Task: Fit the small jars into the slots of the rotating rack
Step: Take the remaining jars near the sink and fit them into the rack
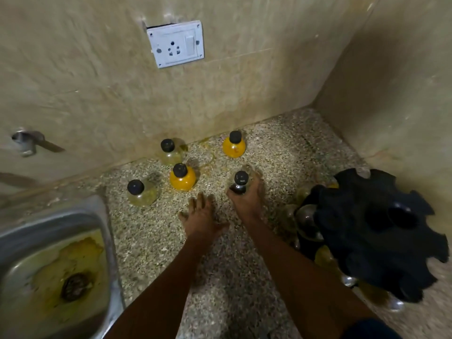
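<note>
My right hand (245,200) is closed around a small clear jar with a black cap (241,181) on the speckled counter (220,265). My left hand (201,215) lies flat on the counter just left of it, fingers apart, holding nothing. Several more black-capped jars stand behind: two with yellow contents (183,178) (233,146) and two nearly clear ones (141,192) (170,151). The black rotating rack (381,231) stands at the right, with several jars held in its lower slots (307,220).
A steel sink (49,265) with yellow stains sits at the lower left. Tiled walls close the back and right side, forming a corner behind the rack. A white socket plate (176,44) is on the back wall, and a tap fitting (27,140) at the left.
</note>
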